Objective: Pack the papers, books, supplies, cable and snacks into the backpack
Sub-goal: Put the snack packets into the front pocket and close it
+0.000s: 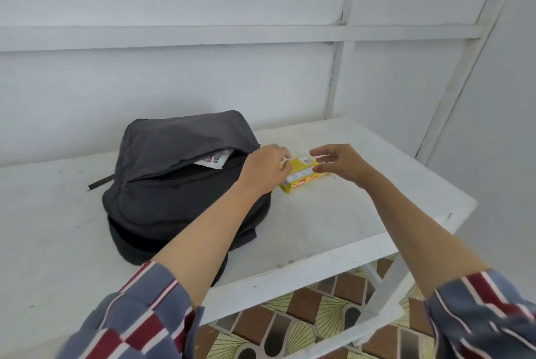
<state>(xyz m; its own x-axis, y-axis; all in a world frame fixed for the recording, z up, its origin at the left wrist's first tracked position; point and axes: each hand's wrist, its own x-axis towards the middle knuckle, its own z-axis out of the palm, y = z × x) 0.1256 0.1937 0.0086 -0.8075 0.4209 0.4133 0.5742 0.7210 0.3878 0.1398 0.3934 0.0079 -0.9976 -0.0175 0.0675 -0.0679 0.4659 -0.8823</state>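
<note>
Striped sleeve (139, 315), yellow box (303, 177), label blurred

- The backpack (179, 184) lies on the table (333, 228), towards its left and middle, close to the wall (203, 83) behind.
- A packet (213, 160) sits inside the backpack's opening, at its far side.
- A strap (100, 181) sticks out from the backpack's left side onto the table.
- The snack box (304, 174) lies on the table just right of the backpack.
- The left hand (266, 167) is between the backpack and the box, at the box's left end.
- The right hand (336, 164) is over the box's right end.
- The floor (304, 324) shows below the table's near edge.
</note>
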